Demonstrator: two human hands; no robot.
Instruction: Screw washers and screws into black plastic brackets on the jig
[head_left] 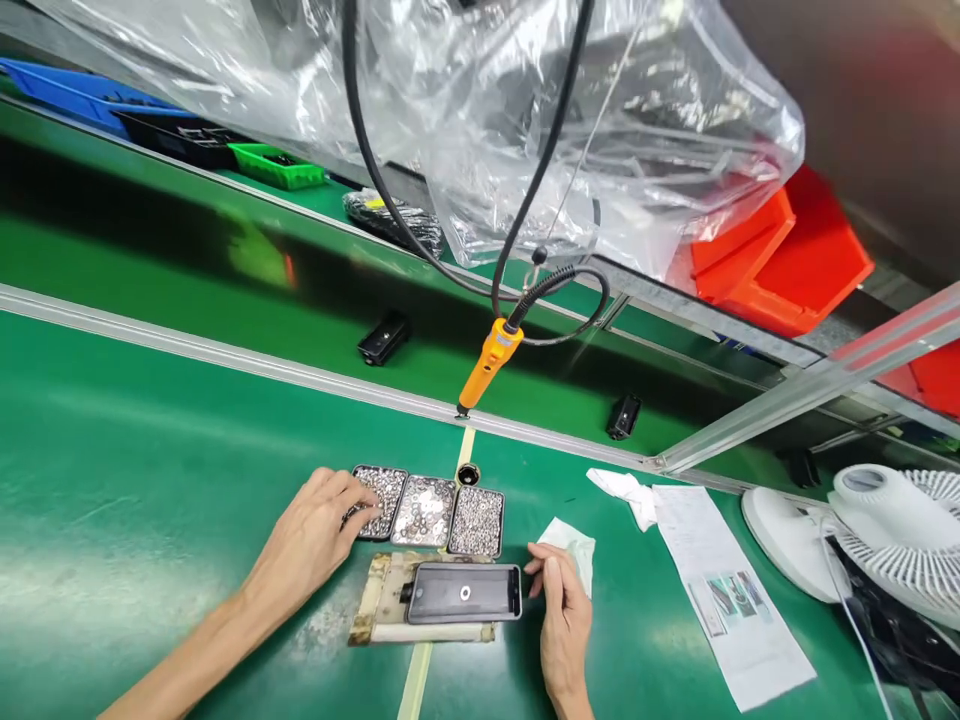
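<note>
My left hand (322, 515) reaches into the leftmost of three small trays, the left tray (384, 490), which holds many small shiny metal parts. Its thumb and forefinger come together over the parts; what is between them is too small to make out. On a worn fixture block (379, 590) lies a flat, dark, phone-shaped piece (442, 597) with a small ring (465, 593) on its face. Just right of that piece rests my right hand (564, 605), fingers loosely bent and apart, with nothing visible in them. The middle tray (423, 512) and right tray (478, 522) also hold small metal parts.
An orange electric screwdriver (491, 362) hangs from a cable above the trays. Behind them sits a small round black item (469, 475). Rightward lie a white cloth (570, 548), a printed sheet (724, 590) and a white fan (892, 540). Plastic bags (600, 130) hang overhead.
</note>
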